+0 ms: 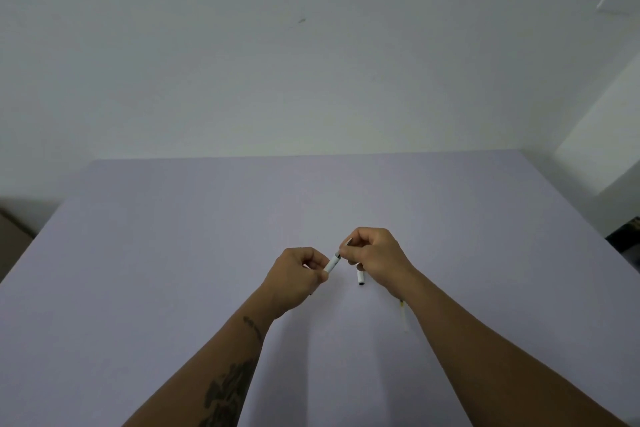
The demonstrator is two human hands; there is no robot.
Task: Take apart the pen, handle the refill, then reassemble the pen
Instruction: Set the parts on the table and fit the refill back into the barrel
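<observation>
My left hand [294,276] grips the lower end of a white pen barrel [333,262], which slants up to the right. My right hand [375,251] pinches the barrel's dark upper end, the grip or tip section [348,243]; most of that part is hidden by the fingers. A white cap [360,277] with a dark end lies on the table just below my right hand. A thin pale refill [403,317] lies on the table beside my right wrist, partly covered by the forearm.
The work surface is a pale lilac table [173,253] against a plain white wall. Its right edge runs near a dark object [628,236] at the far right. A brown surface [14,236] shows past the left edge.
</observation>
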